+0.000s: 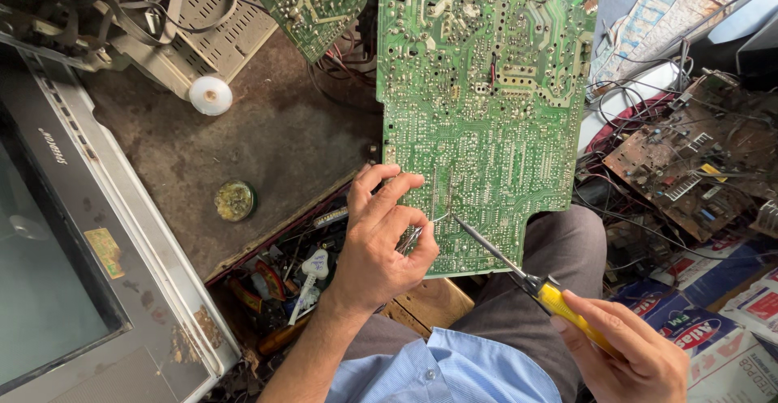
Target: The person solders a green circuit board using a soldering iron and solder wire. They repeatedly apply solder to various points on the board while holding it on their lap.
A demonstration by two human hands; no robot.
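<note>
Large green circuit board [486,111], solder side up, filling the upper centre of the frame, lower edge resting over the lap. Left hand [381,245] at centre, fingertips pressed on the board's lower left part, thumb and forefinger pinched narrow around a thin silvery wire [421,229]. Right hand [628,350] at lower right, closed around the yellow handle of a soldering iron [527,277], its dark tip touching the board just beside the wire's end. Second, smaller green board [316,2] tilted at upper centre-left. Grey television set [89,249] along the left edge. Round tin of yellowish paste [235,200] and a white disc [211,95] on the dark, dusty counter [275,139] at centre left. Brown board with components [689,164] and tangled wires at right. Blue shirt [442,370] at the bottom.
</note>
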